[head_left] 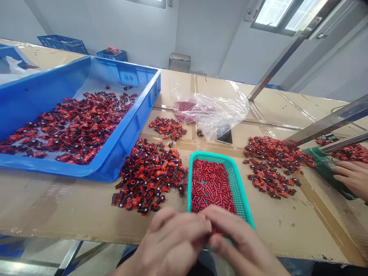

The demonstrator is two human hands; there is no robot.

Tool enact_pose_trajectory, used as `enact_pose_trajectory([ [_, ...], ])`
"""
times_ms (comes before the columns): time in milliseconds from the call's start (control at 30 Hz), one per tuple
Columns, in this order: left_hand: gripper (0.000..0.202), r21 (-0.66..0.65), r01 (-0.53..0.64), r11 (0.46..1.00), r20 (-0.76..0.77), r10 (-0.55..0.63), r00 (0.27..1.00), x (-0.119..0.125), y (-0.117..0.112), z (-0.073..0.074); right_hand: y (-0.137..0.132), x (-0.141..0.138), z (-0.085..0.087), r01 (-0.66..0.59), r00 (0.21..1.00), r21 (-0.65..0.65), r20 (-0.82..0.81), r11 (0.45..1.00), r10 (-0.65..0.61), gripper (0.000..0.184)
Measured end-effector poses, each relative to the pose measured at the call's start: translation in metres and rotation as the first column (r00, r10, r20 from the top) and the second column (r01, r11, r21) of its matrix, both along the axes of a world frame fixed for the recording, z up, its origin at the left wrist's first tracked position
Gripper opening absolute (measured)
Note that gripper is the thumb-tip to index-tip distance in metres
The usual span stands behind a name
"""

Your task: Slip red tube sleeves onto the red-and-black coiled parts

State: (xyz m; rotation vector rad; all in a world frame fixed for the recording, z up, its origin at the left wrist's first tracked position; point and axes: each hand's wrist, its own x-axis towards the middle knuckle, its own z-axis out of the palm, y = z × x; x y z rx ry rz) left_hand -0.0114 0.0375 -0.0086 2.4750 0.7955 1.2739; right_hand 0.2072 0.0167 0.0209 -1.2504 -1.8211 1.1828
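My left hand (169,243) and my right hand (244,245) meet at the near edge of the table, fingers curled and pressed together over the front end of a green mesh basket (240,184) full of small red tubes (209,186). Something small and red shows between the fingertips, too hidden to name. Just left of the basket lies a pile of black and orange-red parts (149,176). Both hands are blurred.
A large blue crate (135,126) with more black and red parts stands at the left. A clear plastic bag (218,109) and a phone (224,136) lie behind the basket. Another pile (270,165) lies at the right, by another person's hand (352,178). Metal bars cross the right.
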Motion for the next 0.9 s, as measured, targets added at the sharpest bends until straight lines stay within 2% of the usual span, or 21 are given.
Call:
enact_pose_trajectory([
  [67, 0.018, 0.056, -0.055, 0.997, -0.095, 0.06, 0.994, 0.001, 0.025, -0.002, 0.007, 0.034, -0.018, 0.157, 0.945, 0.187, 0.258, 0.97, -0.203, 0.039],
  [100, 0.018, 0.077, -0.119, 0.99, -0.165, 0.13, 0.978, 0.0, 0.035, -0.004, 0.012, 0.056, -0.029, 0.248, 0.84, 0.351, 0.386, 0.903, -0.381, 0.041],
  [133, 0.018, 0.104, -0.17, 0.98, -0.231, 0.19, 0.954, 0.0, 0.045, -0.007, 0.018, 0.079, -0.04, 0.267, 0.685, 0.52, 0.49, 0.812, -0.539, 0.047],
  [167, 0.019, 0.131, -0.196, 0.972, -0.289, 0.226, 0.93, 0.001, 0.052, -0.011, 0.024, 0.101, -0.051, 0.293, 0.594, 0.593, 0.502, 0.75, -0.629, 0.057],
  [233, 0.022, 0.166, -0.193, 0.967, -0.351, 0.241, 0.905, 0.003, 0.063, -0.02, 0.035, 0.14, -0.069, 0.312, 0.471, 0.664, 0.514, 0.68, -0.717, 0.07],
  [267, 0.024, 0.166, -0.18, 0.97, -0.367, 0.23, 0.901, 0.004, 0.067, -0.024, 0.038, 0.153, -0.075, 0.318, 0.44, 0.677, 0.514, 0.663, -0.736, 0.075],
  [367, 0.028, 0.169, -0.137, 0.976, -0.392, 0.194, 0.899, 0.01, 0.072, -0.032, 0.041, 0.162, -0.078, 0.297, 0.381, 0.727, 0.505, 0.62, -0.775, 0.078],
  [467, 0.025, 0.16, -0.119, 0.98, -0.354, 0.169, 0.92, 0.01, 0.071, -0.036, 0.033, 0.131, -0.066, 0.241, 0.421, 0.759, 0.48, 0.605, -0.77, 0.058],
  [533, 0.022, 0.144, -0.108, 0.984, -0.288, 0.146, 0.947, 0.006, 0.067, -0.035, 0.025, 0.098, -0.056, 0.15, 0.539, 0.72, 0.516, 0.678, -0.666, 0.039],
  [600, 0.02, 0.103, -0.095, 0.99, -0.203, 0.114, 0.972, 0.0, 0.061, -0.031, 0.021, 0.066, -0.05, 0.003, 0.661, 0.618, 0.589, 0.786, -0.465, 0.027],
  [633, 0.019, 0.079, -0.088, 0.993, -0.167, 0.101, 0.981, -0.004, 0.057, -0.028, 0.02, 0.053, -0.05, -0.066, 0.693, 0.568, 0.617, 0.82, -0.372, 0.024],
  [700, 0.018, -0.002, -0.078, 0.997, -0.107, 0.078, 0.991, -0.01, 0.051, -0.021, 0.021, 0.036, -0.054, -0.141, 0.705, 0.515, 0.651, 0.845, -0.279, 0.022],
  [833, 0.026, -0.192, -0.011, 0.981, -0.005, 0.011, 1.0, -0.019, 0.04, -0.01, 0.027, 0.032, -0.067, -0.143, 0.698, 0.516, 0.658, 0.845, -0.283, 0.025],
  [900, 0.023, -0.232, -0.017, 0.972, 0.02, 0.022, 1.0, -0.022, 0.036, -0.007, 0.029, 0.036, -0.065, -0.141, 0.716, 0.512, 0.644, 0.847, -0.27, 0.025],
])
